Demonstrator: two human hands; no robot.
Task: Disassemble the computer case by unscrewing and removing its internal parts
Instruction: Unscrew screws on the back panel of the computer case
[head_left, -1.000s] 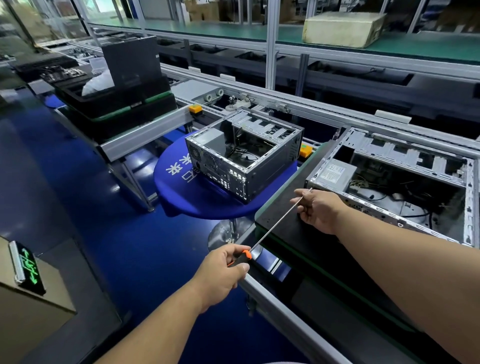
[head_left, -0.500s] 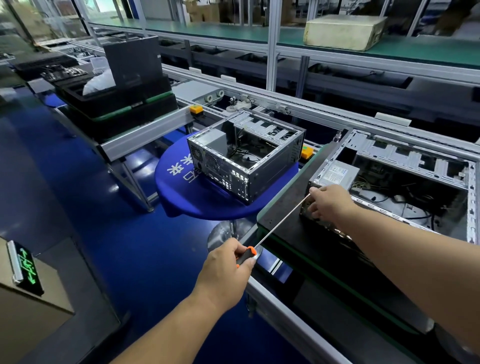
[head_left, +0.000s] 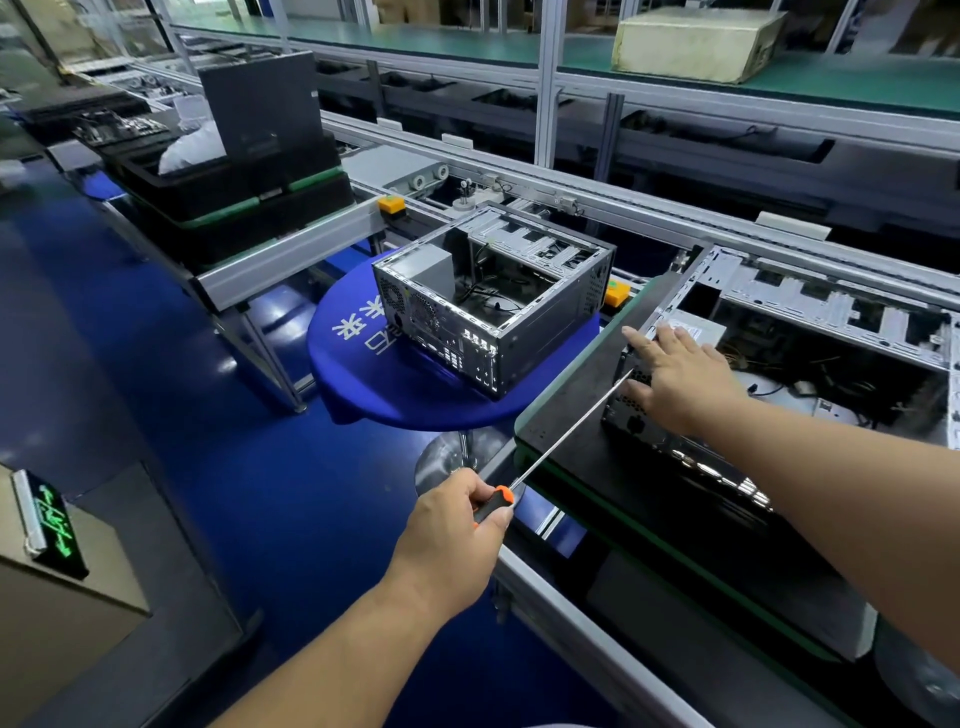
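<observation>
An open computer case (head_left: 810, 312) lies on a black pallet (head_left: 566, 415) at the right, its inside showing cables and a power supply (head_left: 696, 330). My left hand (head_left: 457, 540) grips the black and orange handle of a long screwdriver (head_left: 566, 431). The shaft slants up to the right, its tip at the case's rear corner. My right hand (head_left: 675, 374) lies flat on that corner with fingers spread over the top rim. A second open case (head_left: 493, 306) stands on a round blue table (head_left: 374, 374) to the left.
A conveyor line with aluminium rails (head_left: 571, 623) runs diagonally under the pallet. Black trays (head_left: 228, 192) with a dark panel stand at the left. A beige box (head_left: 696, 41) sits on the green upper shelf. A lit green sign (head_left: 52, 525) is at the lower left.
My right hand has left the screwdriver shaft and moved up onto the case's corner, fingers now spread. The left hand has kept its grip on the handle.
</observation>
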